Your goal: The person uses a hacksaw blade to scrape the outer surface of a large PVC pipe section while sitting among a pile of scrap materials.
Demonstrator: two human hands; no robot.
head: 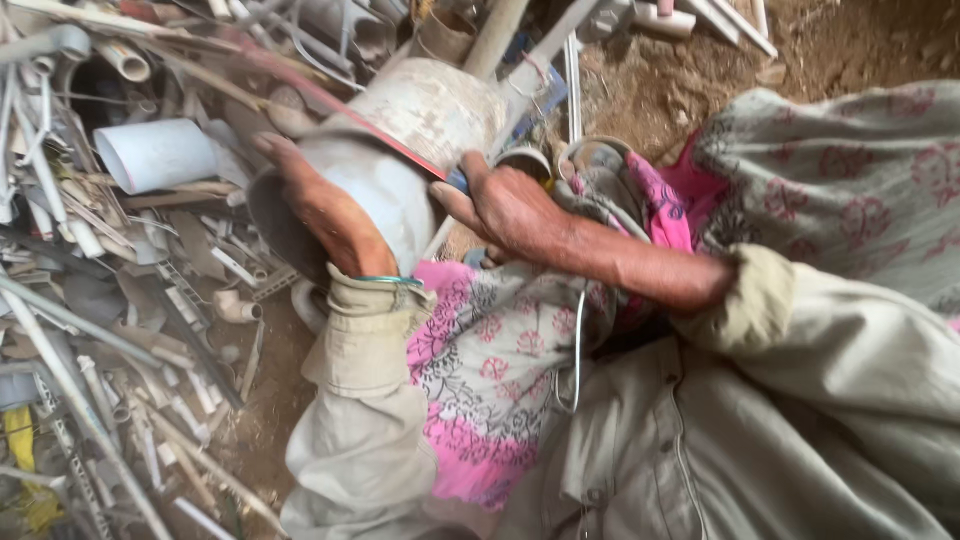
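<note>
1. The person's left hand [325, 205] lies flat against the open end of a big grey plastic pipe [400, 160], fingers stretched out along its rim and pressing on it rather than closing around it.
2. The pipe lies on its side, slanting up and away from the person, its near end resting just above the person's lap and its far end reaching into the pile of scrap [120, 300].
3. The right hand [505, 205] is closed around the blue handle of a saw, gripping it tightly at the right side of the pipe.
4. The saw blade [340, 110], thin and reddish, runs from that hand up and to the left, lying across the top of the pipe and touching it.
5. A thin green bangle [390, 281] sits on the left wrist, just above the beige sleeve [360, 400].
6. A pink and grey flowered cloth [490, 370] covers the person's lap beneath both arms.
7. A short pale blue-white pipe piece [155, 153] lies to the left of the big pipe, near it but apart, among thin white strips and broken tubes.
8. Bare brown dirt [650, 90] shows beyond the right hand, with more white pipe lengths [730, 20] lying on it at the top.
</note>
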